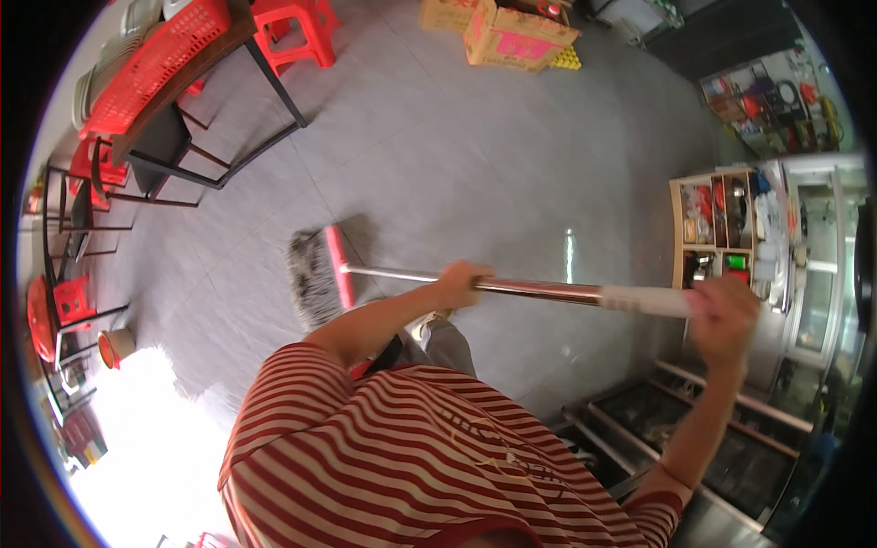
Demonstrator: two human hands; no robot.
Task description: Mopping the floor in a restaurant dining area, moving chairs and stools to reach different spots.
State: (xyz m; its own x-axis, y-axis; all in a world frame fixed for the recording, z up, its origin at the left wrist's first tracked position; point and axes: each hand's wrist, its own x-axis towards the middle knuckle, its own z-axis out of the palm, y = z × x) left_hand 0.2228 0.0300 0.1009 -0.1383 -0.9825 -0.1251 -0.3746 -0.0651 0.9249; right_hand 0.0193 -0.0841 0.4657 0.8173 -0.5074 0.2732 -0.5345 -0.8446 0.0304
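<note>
From my end, I have the left hand (461,284) wrapped around the bare metal shaft of the broom (539,289), and the right hand (724,315) curled around its top end, beside the white sleeve (647,300); the right one is a little blurred, so I cannot read each finger. The shaft runs across in front of the striped shirt (438,429), and the pink bar (339,267) with its grey bristles (309,274) lies out to the left of the left hand, past a light shoe (429,321) below the forearm. I take the step in hand to be a sweeping stroke over the grey floor (438,173), though I cannot tell how hard the bristles press on it. As I judge it, the next stroke calls for the left hand to guide the shaft low while the right steers the top, minding the shelf (715,251) ahead of the right hand and keeping the bar off the shoe
</note>
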